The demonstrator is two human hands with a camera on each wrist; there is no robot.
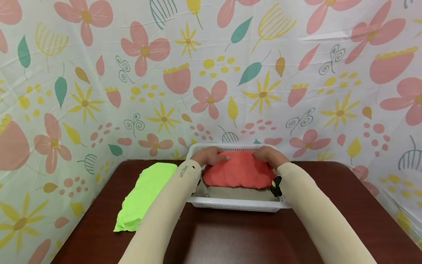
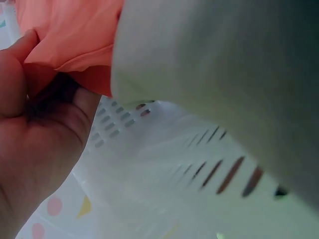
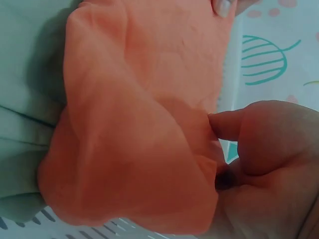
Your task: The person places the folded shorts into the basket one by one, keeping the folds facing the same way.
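Observation:
A folded orange-red cloth, perhaps a garment, lies in the back part of a white plastic basket. My left hand grips its left end, thumb on top and fingers tucked underneath, as the left wrist view shows. At the other end my right hand pinches the cloth's edge between thumb and fingers; in the right wrist view the fingers are partly hidden below the fabric. Grey-green cloth lines the basket beneath and in front of the orange-red piece.
On the table's left side, beside my left forearm, lies a folded neon-green cloth. The basket stands near the back edge of the dark brown table. A flowered curtain hangs right behind it.

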